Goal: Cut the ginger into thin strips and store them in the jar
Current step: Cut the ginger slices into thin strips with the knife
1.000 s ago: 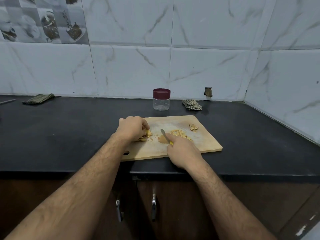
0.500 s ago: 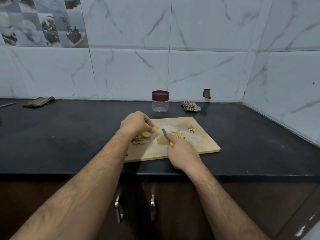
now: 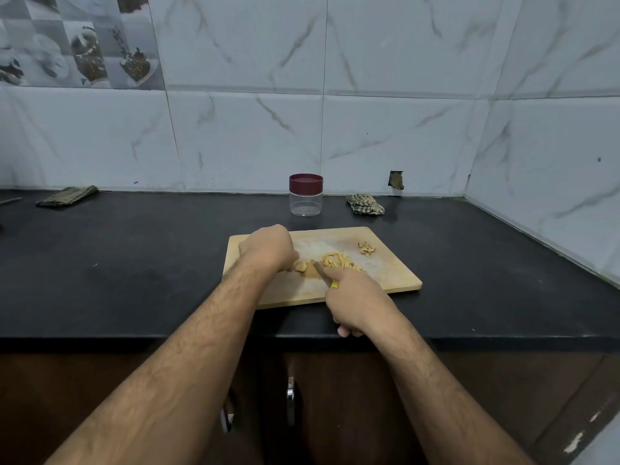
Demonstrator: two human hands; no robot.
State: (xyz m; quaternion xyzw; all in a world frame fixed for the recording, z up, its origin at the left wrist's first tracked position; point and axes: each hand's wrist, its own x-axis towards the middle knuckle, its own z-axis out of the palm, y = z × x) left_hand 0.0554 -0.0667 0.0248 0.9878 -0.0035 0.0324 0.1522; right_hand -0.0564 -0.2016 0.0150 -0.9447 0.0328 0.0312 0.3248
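A wooden cutting board [image 3: 385, 280] lies on the black counter. On it my left hand [image 3: 266, 248] holds down ginger slices [image 3: 301, 266] with curled fingers. My right hand [image 3: 357, 297] grips a yellow-handled knife [image 3: 322, 273], its blade resting just right of those slices, index finger along the blade's back. A heap of thin ginger strips [image 3: 337, 260] lies right of the blade, and a small pile of peel scraps [image 3: 366, 248] sits nearer the board's far right corner. A clear jar [image 3: 305, 199] with a maroon lid on stands behind the board.
A crumpled checked cloth [image 3: 365, 204] lies right of the jar by the wall. A folded green cloth [image 3: 67, 195] lies at the far left of the counter. Tiled walls close the back and right sides. Cabinet handles [image 3: 290, 394] sit below the counter edge.
My left hand lifted a ginger piece, moved right and set it down next to the blade. The knife stayed near the same spot on the board.
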